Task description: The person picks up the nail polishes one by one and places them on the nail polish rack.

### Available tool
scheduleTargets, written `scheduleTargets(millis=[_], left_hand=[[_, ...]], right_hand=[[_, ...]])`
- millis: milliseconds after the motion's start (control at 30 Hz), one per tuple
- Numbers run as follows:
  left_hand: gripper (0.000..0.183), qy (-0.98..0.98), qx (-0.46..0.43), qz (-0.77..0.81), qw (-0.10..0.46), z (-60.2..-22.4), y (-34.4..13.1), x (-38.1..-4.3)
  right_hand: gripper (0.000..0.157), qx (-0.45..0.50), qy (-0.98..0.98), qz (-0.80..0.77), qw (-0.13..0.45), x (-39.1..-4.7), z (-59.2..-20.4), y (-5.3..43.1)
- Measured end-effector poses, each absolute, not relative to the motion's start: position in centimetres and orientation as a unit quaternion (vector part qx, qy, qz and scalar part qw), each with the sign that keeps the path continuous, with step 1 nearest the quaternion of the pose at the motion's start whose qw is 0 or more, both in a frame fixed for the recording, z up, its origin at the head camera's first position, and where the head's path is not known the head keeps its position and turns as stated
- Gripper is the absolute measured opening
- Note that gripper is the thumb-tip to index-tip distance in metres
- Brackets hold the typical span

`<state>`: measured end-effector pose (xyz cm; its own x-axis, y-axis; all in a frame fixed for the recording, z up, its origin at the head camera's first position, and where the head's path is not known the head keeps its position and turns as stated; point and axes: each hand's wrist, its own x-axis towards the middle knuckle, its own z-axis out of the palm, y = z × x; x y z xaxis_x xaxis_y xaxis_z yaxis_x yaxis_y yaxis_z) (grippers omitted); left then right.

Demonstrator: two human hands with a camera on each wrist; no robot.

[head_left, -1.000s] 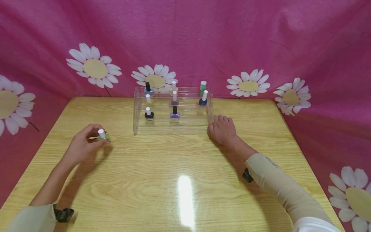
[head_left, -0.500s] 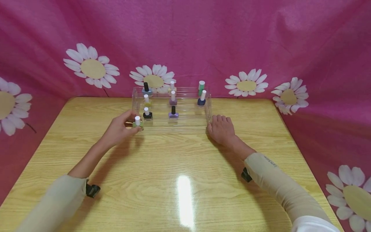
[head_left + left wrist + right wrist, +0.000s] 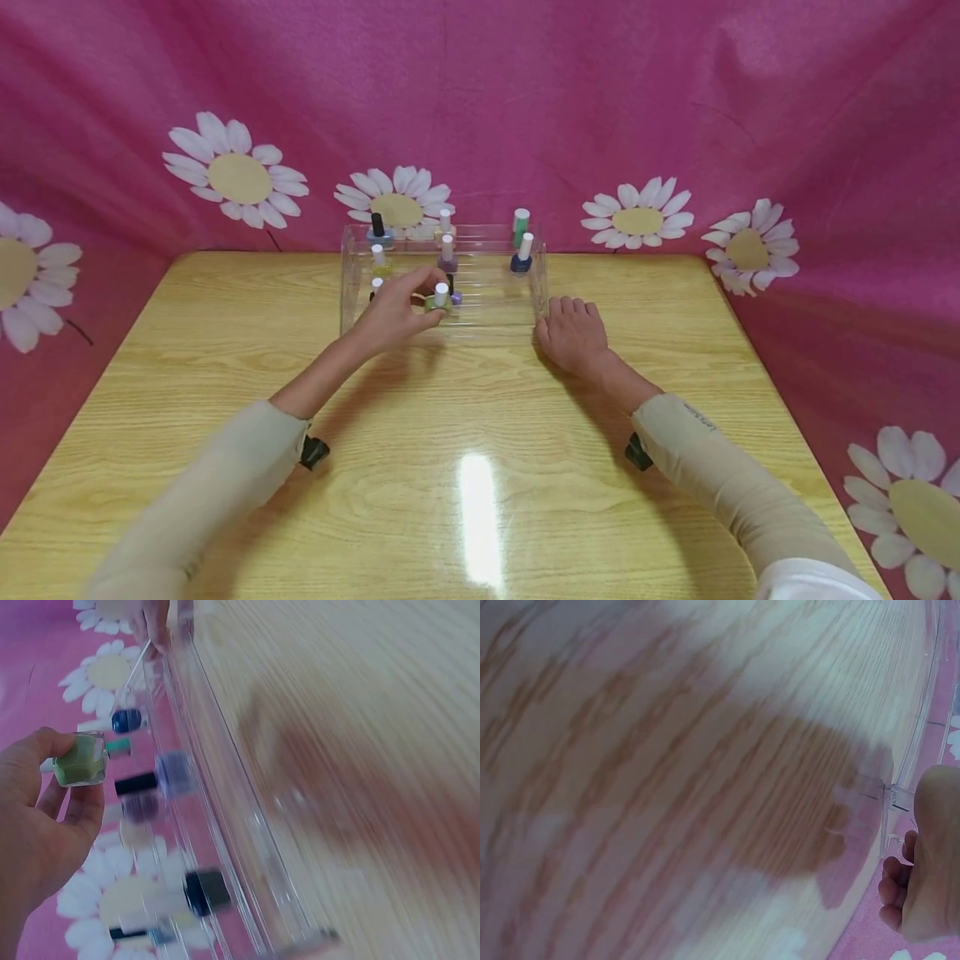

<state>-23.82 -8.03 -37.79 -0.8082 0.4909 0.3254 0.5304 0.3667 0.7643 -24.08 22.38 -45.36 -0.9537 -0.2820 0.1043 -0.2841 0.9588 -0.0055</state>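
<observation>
In the head view my left hand [image 3: 397, 310] pinches a small green nail polish bottle [image 3: 81, 760] with a white cap [image 3: 441, 292] between thumb and fingers. It is in front of the lowest step of a clear tiered display rack [image 3: 495, 321], partly hiding a purple bottle with a black cap [image 3: 174, 774] and a black bottle with a white cap [image 3: 208, 892]. My right hand [image 3: 576, 337] grips the rack's right front corner, its fingers curled in the right wrist view. Whether the green bottle touches the rack, I cannot tell.
Higher steps hold a dark blue bottle [image 3: 521, 262], a green bottle [image 3: 521, 229], a mauve bottle [image 3: 447, 261], a yellow bottle [image 3: 381, 267] and a pale blue bottle [image 3: 379, 237]. Behind the wooden table [image 3: 390, 500] hangs a pink flowered cloth [image 3: 510, 108].
My left hand has carried the green bottle from the table's left side rightward and forward to the rack's middle. My right hand has stayed at the rack's right corner.
</observation>
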Motion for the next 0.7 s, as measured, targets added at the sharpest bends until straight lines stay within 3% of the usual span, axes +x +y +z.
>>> scheduleTargets(millis=[700], left_hand=[[0.029,-0.801,-0.333,-0.497,-0.002,-39.3,1.1,-27.4]], right_hand=[[0.037,0.137,-0.989,-0.006,0.049,-24.1,-45.3,22.3]])
